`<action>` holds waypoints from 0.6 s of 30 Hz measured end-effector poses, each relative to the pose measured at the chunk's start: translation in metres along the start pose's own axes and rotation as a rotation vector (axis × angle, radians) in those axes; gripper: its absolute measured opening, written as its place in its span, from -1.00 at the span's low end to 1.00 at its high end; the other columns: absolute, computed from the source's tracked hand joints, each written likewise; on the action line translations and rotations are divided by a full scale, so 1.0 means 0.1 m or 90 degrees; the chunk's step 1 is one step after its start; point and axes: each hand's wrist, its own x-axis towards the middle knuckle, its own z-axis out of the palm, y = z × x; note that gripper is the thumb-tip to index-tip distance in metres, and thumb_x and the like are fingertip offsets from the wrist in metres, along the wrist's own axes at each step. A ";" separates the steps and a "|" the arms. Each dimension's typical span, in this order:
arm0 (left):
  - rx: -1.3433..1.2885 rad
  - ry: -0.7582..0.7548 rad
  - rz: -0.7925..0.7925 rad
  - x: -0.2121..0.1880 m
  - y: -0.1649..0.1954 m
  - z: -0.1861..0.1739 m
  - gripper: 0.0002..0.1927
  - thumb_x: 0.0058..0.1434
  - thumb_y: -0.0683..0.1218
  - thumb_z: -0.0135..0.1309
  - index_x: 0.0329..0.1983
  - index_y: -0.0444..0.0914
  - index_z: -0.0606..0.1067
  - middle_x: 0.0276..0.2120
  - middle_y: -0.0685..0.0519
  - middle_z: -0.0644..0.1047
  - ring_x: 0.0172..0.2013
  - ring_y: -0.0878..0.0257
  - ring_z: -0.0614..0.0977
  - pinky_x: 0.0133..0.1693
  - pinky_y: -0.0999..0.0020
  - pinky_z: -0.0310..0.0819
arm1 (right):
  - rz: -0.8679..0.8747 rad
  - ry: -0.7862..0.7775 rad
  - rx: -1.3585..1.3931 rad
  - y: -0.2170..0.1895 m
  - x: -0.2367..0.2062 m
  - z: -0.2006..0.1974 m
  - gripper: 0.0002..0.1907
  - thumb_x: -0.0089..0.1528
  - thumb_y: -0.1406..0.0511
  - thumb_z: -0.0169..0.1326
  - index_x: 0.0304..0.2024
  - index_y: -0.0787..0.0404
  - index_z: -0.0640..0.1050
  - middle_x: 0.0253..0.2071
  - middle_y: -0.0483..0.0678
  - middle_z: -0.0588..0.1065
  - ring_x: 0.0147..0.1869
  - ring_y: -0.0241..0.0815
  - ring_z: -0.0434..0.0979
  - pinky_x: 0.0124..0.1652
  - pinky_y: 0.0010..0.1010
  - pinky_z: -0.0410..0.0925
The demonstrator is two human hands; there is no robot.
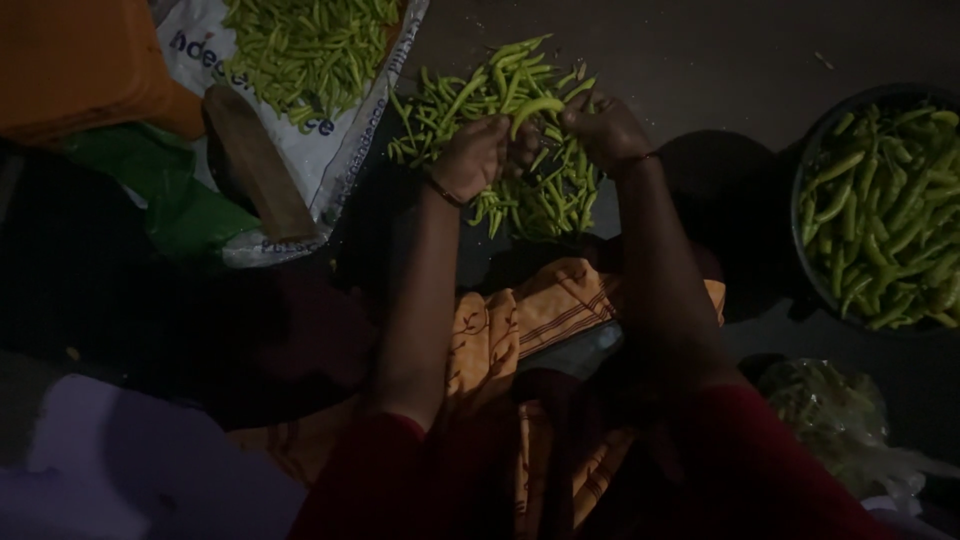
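Note:
A green chilli pepper (535, 108) is held between both hands above a loose pile of green chillies (500, 90) on the dark floor. My left hand (472, 155) grips its near end with fingers closed. My right hand (603, 128) pinches the other end. Thin bangles circle both wrists. Part of the pile is hidden under my hands.
A white printed sack (310, 150) at the upper left holds more green chillies. A dark round bowl (815, 170) at the right is full of chillies. A wooden block (262, 165) lies on the sack. An orange cloth (520, 320) covers my lap. A clear plastic bag (840, 420) sits lower right.

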 end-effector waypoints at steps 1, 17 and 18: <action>-0.014 -0.001 0.003 0.00 0.00 0.00 -0.63 0.42 0.15 0.01 -0.05 -0.22 0.57 -0.27 0.10 0.60 -0.27 0.30 0.64 -0.22 0.33 0.55 | 0.014 0.008 -0.015 0.00 -0.01 -0.01 -0.86 0.29 0.28 0.26 -0.22 0.19 0.58 -0.37 -0.18 0.48 -0.36 -0.31 0.36 -0.31 -0.39 0.29; 0.481 0.277 -0.090 0.14 -0.04 -0.17 -0.61 0.35 0.13 0.10 -0.50 -0.19 0.51 -0.56 0.17 0.41 -0.54 0.32 0.40 -0.43 0.29 0.28 | -0.105 0.106 -0.345 0.09 0.02 0.07 -0.77 0.31 0.23 0.36 -0.35 0.17 0.60 -0.44 -0.05 0.55 -0.49 -0.31 0.50 -0.47 -0.36 0.35; 0.605 0.304 -0.101 0.14 -0.05 -0.16 -0.55 0.34 0.18 0.08 -0.55 -0.17 0.51 -0.61 0.15 0.41 -0.57 0.29 0.41 -0.44 0.28 0.27 | -0.127 0.103 -0.368 0.08 0.01 0.09 -0.76 0.29 0.22 0.36 -0.35 0.18 0.58 -0.42 -0.05 0.55 -0.47 -0.28 0.52 -0.46 -0.34 0.38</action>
